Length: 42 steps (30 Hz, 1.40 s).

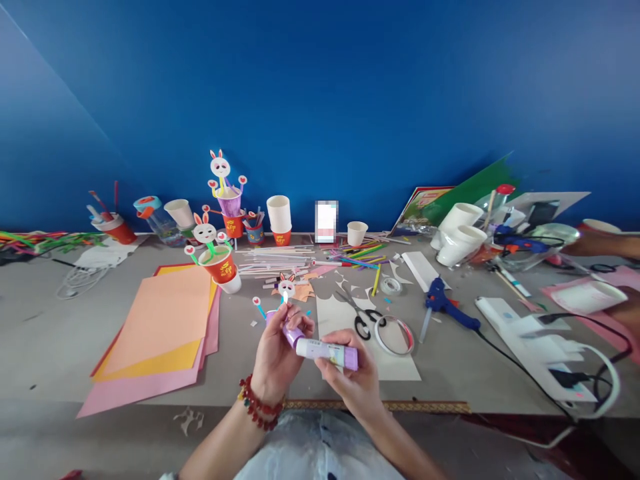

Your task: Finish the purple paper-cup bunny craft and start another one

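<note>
My left hand is closed, with thumb and fingertips pinching a small white paper piece. A purple part, possibly a cap, sits under its curled fingers and meets the tube's left end. In my right hand is a glue stick with a white body and purple base, held sideways by wrapped fingers. Just beyond the left hand are a paper rabbit face and a blue strip with a round paw; their lower parts are partly hidden.
Scissors and a tape roll lie on white paper. Coloured sheets are stacked left, near a red rabbit cup. To the right are a blue glue gun, a power strip and another person's hand.
</note>
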Motion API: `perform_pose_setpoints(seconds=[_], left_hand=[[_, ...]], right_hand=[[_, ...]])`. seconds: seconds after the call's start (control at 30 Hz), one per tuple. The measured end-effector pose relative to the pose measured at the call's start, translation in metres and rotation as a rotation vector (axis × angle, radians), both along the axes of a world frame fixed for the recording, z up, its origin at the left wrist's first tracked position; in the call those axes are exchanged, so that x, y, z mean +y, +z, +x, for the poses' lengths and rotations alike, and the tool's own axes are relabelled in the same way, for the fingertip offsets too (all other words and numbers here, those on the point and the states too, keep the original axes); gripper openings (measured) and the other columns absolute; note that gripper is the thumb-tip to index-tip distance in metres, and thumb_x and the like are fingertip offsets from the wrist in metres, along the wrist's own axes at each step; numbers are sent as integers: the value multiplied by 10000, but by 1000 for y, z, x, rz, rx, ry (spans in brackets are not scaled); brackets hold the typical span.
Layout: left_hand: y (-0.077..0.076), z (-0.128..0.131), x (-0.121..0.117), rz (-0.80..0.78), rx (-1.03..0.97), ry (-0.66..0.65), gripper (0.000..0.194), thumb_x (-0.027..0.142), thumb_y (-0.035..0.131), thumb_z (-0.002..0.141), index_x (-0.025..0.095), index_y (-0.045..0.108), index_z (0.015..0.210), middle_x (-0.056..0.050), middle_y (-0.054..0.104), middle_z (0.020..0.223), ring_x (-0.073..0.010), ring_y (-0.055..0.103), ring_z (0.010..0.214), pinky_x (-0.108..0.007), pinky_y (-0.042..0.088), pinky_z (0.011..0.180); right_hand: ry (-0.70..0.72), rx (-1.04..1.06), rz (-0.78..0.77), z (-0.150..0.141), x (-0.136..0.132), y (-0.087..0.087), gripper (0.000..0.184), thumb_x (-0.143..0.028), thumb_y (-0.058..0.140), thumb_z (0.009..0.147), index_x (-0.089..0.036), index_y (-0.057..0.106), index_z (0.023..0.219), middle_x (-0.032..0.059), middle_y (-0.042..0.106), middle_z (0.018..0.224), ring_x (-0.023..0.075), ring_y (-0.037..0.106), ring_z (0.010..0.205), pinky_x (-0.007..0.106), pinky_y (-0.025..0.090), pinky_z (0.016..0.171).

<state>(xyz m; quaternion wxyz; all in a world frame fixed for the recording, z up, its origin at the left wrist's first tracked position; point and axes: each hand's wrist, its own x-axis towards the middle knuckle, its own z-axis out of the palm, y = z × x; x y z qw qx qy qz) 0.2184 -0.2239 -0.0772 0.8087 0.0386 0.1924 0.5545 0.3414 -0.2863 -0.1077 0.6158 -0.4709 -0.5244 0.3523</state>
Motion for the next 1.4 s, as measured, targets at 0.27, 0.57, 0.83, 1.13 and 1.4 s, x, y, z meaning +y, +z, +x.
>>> perform_pose_setpoints(seconds=[0.27,0.57,0.83,1.13,1.4], left_hand=[[2,10,-6,131,124,152,278,208,641,861,197,411,704,80,290,647,-56,380,542,-258,502,748],[-8,6,-15,318,437,255,230,257,650,879,200,472,745,67,408,657,-64,413,560,-235,474,710],[-7,-9,1,470,649,448,115,313,689,857,225,618,836,-18,642,1028,-156,608,979,-258,489,839],[-29,-35,-7,334,757,418,167,340,749,822,203,661,864,4,624,865,-126,588,814,-205,464,735],[-34,-37,-13,342,799,256,213,369,740,827,173,657,823,-14,635,844,-127,555,800,-215,433,738]], right_hand=[[-132,29,57,-6,1,-21,175,-282,737,807,-223,673,958,32,653,822,196,651,729,309,551,634],[51,-175,-50,-1,4,-19,136,-228,739,789,-207,697,917,20,700,790,178,648,689,264,527,615],[44,-641,-60,56,71,-3,131,-294,689,821,-227,700,933,21,710,749,176,641,627,265,501,586],[-182,-763,-149,75,174,-52,130,-312,677,797,-216,615,858,54,726,732,230,692,695,296,490,636],[-169,-843,-155,72,179,-59,158,-331,663,815,-211,617,906,50,727,781,217,679,709,281,461,627]])
